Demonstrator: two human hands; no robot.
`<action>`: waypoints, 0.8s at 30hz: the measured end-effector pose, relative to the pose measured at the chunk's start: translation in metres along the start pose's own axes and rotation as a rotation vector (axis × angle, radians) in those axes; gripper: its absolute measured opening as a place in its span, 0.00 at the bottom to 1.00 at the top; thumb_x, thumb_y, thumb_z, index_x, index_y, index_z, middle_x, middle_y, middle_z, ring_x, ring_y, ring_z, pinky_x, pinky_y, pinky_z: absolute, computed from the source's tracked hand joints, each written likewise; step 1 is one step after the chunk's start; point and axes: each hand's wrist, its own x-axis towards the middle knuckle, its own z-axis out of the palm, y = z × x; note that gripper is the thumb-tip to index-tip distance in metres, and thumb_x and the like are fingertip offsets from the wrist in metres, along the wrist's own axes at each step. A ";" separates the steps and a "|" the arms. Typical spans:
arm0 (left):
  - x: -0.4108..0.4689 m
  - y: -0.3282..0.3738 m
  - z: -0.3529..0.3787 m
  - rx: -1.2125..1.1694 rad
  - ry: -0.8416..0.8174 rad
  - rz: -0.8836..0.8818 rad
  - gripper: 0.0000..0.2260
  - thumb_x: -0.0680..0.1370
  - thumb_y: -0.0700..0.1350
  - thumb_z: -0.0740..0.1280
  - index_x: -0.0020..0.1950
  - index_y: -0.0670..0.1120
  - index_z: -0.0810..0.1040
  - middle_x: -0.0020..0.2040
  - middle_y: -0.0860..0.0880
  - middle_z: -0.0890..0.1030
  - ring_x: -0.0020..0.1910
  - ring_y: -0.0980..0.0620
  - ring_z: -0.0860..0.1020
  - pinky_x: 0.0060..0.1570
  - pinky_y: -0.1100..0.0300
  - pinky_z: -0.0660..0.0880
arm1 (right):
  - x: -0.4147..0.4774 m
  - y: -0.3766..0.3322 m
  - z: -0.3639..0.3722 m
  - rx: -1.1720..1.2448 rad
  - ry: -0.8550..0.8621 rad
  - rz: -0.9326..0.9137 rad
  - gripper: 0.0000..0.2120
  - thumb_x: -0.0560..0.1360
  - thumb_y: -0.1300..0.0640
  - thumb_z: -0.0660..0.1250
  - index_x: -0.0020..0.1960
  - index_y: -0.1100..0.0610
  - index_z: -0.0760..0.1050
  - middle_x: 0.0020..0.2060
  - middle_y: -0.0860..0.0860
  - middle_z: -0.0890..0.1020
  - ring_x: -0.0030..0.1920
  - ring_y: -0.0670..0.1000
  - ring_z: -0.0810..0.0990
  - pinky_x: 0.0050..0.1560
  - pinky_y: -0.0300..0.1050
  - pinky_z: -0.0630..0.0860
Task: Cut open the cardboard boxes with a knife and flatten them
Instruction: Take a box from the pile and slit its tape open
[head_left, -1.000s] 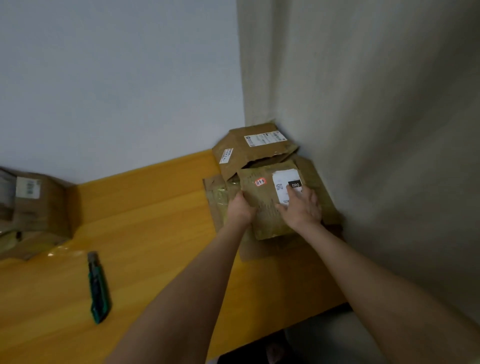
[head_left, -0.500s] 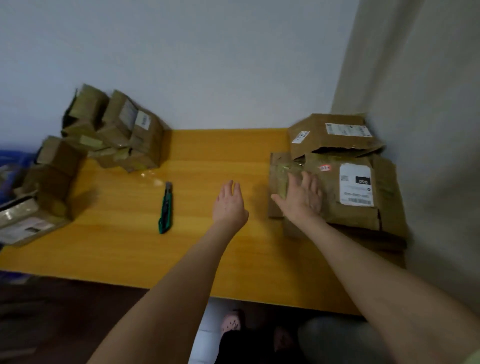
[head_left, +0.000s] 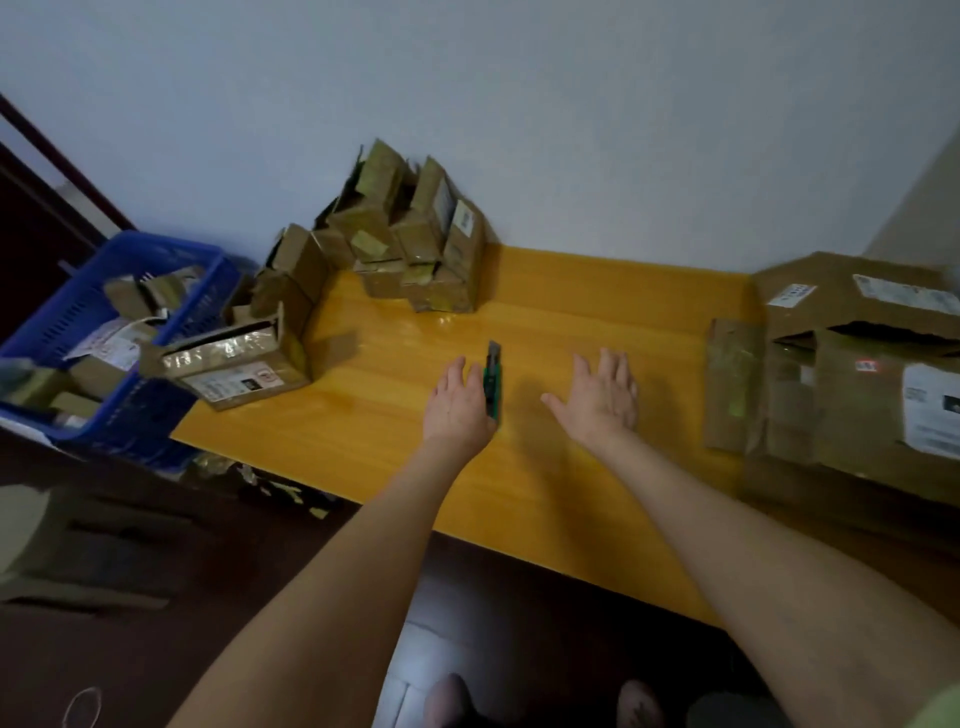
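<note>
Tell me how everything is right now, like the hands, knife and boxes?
left hand, open, beside the knife.
right hand, open, holding nothing.
knife, lying on the table, unheld.
flattened boxes, stacked at the right.
box pile, not yet flattened.
blue basket, holding cardboard scraps.

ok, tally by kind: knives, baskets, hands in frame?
Green-handled utility knife: 1
Blue plastic basket: 1
Bare hands: 2, left hand and right hand
Total: 4
</note>
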 end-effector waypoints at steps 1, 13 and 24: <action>0.002 -0.025 -0.005 -0.003 -0.003 0.003 0.35 0.79 0.47 0.67 0.79 0.44 0.51 0.79 0.45 0.49 0.77 0.44 0.54 0.73 0.51 0.59 | -0.001 -0.024 0.008 -0.004 0.003 0.003 0.33 0.77 0.38 0.61 0.76 0.52 0.57 0.77 0.56 0.53 0.77 0.60 0.47 0.75 0.55 0.52; 0.025 -0.223 -0.058 -0.082 0.093 0.027 0.29 0.78 0.44 0.66 0.77 0.44 0.58 0.77 0.42 0.55 0.75 0.44 0.60 0.68 0.51 0.68 | -0.006 -0.233 0.064 0.011 0.003 -0.076 0.31 0.78 0.39 0.61 0.75 0.52 0.58 0.75 0.57 0.56 0.76 0.61 0.51 0.74 0.55 0.56; 0.137 -0.341 -0.108 -0.068 0.299 -0.072 0.21 0.80 0.46 0.61 0.72 0.44 0.68 0.70 0.44 0.67 0.67 0.44 0.69 0.62 0.50 0.72 | 0.088 -0.369 0.090 0.288 -0.132 -0.087 0.34 0.76 0.33 0.58 0.73 0.54 0.66 0.70 0.56 0.66 0.70 0.59 0.64 0.68 0.54 0.66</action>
